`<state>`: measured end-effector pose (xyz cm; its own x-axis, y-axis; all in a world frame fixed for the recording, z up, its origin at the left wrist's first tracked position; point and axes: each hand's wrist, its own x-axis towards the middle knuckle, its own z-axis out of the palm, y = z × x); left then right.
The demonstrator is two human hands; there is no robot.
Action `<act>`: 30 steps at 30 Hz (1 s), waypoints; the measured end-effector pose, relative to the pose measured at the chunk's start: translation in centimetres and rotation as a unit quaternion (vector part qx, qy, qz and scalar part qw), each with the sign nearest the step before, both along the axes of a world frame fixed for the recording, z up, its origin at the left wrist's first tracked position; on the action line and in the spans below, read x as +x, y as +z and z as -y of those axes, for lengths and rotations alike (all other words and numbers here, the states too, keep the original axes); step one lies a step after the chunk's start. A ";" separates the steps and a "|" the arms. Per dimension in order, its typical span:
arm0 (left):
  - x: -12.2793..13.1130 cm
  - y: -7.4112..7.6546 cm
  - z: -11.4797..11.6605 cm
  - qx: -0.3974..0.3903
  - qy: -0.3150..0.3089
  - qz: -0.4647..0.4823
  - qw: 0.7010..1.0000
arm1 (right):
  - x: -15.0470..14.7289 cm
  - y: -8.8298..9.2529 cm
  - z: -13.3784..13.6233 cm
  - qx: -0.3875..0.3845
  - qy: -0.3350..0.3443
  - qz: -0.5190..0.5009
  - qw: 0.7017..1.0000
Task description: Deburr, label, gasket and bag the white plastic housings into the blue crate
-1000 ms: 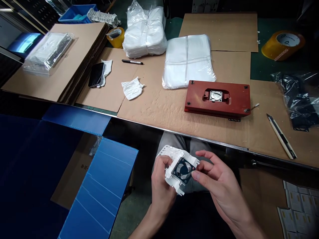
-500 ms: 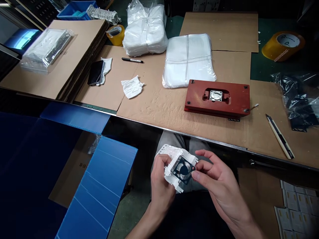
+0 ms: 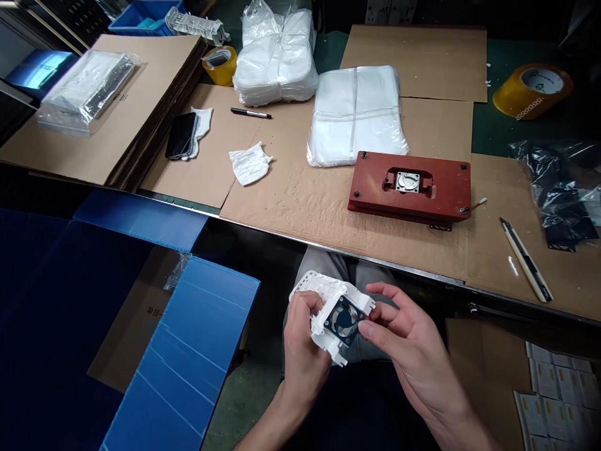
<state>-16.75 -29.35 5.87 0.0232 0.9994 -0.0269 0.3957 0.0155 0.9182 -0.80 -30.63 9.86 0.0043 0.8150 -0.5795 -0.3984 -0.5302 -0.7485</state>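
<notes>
My left hand (image 3: 306, 341) is closed around a white plastic housing (image 3: 326, 287) above my lap, below the table edge. Set on the housing's near side is a black square fan-shaped piece (image 3: 345, 321) with a round hub and light openings. At its right corner is my right hand (image 3: 406, 335), the thumb tip pressed to the edge and the bent fingers behind. Whether those fingers touch the housing as well is hidden. On the table beyond sits a red block fixture (image 3: 370, 188) with a small silver metal part (image 3: 407, 182) in its recess.
White bag stacks (image 3: 359, 119), a black pen (image 3: 251, 113), a white cloth piece (image 3: 251, 164) and a phone (image 3: 181, 136) lie on the table. A utility knife (image 3: 526, 260), a plastic bag of black parts (image 3: 558, 194) and yellow tape (image 3: 528, 103) are right. A blue box (image 3: 188, 344) stands left.
The fan-shaped piece's middle looked darker before; now lighter openings show in it. Both hands keep nearly the same hold, and the housing is tilted slightly differently.
</notes>
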 end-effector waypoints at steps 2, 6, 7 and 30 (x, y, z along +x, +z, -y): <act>0.0 0.0 0.0 0.003 -0.003 -0.001 1.000 | 0.0 0.1 0.0 0.001 0.000 0.001 1.000; 0.0 0.1 0.0 -0.002 -0.002 0.001 1.000 | -0.1 0.1 -0.2 -0.006 0.001 0.007 1.000; 0.1 0.1 0.0 -0.005 0.000 0.003 1.000 | -0.1 0.1 -0.2 -0.008 -0.001 0.010 1.000; 0.2 0.2 0.3 -0.006 -0.001 0.018 1.000 | -0.2 -0.4 0.0 -0.011 0.010 0.044 0.999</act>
<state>-16.56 -29.60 6.09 0.0268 0.9990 -0.0371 0.3616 0.0249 0.9320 -0.99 -30.60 9.49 0.0404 0.8019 -0.5961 -0.3207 -0.5546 -0.7678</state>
